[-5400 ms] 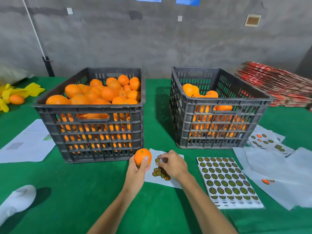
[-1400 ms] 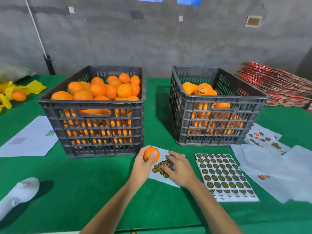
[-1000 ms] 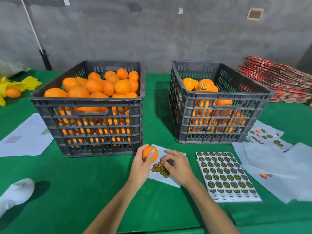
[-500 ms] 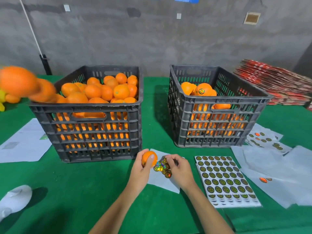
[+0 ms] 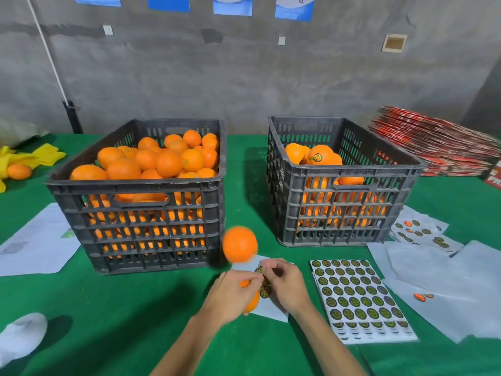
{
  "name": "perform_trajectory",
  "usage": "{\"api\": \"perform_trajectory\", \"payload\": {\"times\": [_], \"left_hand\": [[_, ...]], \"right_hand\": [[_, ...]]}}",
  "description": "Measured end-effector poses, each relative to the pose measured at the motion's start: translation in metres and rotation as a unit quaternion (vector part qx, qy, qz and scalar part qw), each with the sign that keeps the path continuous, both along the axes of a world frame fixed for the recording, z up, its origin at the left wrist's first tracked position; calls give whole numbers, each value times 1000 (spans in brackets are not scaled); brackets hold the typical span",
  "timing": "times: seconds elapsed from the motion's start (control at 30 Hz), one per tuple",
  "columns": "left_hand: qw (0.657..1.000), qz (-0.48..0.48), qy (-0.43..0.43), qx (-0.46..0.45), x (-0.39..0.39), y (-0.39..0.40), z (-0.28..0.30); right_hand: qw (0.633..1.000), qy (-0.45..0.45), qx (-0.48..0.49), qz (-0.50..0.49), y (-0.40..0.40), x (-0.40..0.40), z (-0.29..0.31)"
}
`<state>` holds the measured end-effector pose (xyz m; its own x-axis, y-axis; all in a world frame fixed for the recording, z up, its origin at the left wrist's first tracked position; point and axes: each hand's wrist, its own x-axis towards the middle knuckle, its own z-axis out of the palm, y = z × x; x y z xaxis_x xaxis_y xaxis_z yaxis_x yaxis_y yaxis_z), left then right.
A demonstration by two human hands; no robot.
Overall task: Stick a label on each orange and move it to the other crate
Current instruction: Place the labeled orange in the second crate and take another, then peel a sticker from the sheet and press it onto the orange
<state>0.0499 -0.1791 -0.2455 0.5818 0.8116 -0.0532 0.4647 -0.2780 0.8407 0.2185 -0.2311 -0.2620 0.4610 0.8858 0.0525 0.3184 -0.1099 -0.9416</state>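
The left hand (image 5: 232, 293) has its fingers curled over an orange (image 5: 250, 299), just in front of the full crate (image 5: 141, 185), near that crate's front right corner. Only slivers of peel peek out between the fingers and under the palm, so the fruit sits deep in the grip, mostly hidden.

The right hand (image 5: 287, 283) is bent in tight beside it, fingertips pinched together over the small label sheet (image 5: 271, 308) under both hands. Probably picking at a label (image 5: 265, 292), but I can't tell whether one is actually between the fingertips.

There's also a blurry second orange (image 5: 240, 244) right against the full crate's corner, above the hands; can't tell if it's resting or moving.

Handling-wise, I'd guess an orange is firm, a bit heavy, with pebbly skin that isn't slippery, so a wrap-around palm grip works, leaving one bare patch facing up for the label. The labels are the fiddly part: thin and floppy, best lifted by an edge.

The other crate (image 5: 344, 180) sits well right of the full one, partly filled.
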Motion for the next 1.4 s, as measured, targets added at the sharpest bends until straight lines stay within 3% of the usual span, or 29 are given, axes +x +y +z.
{"api": "perform_trajectory", "payload": {"times": [0.3,0.6,0.83,1.1,1.4], "left_hand": [[995,-54,88,-14,5,2,17],[990,-47,131,-5,9,1,20],[990,-18,116,-81,8,12,12],[987,-56,114,-101,4,16,15],[986,-76,66,-131,5,17,12]], "right_hand": [[998,-57,5,-2,3,0,-4],[999,-45,21,5,2,-1,-6],[998,-59,10,17,2,1,-3],[956,-228,-91,160,9,31,20],[970,-200,-45,133,5,32,9]]}}
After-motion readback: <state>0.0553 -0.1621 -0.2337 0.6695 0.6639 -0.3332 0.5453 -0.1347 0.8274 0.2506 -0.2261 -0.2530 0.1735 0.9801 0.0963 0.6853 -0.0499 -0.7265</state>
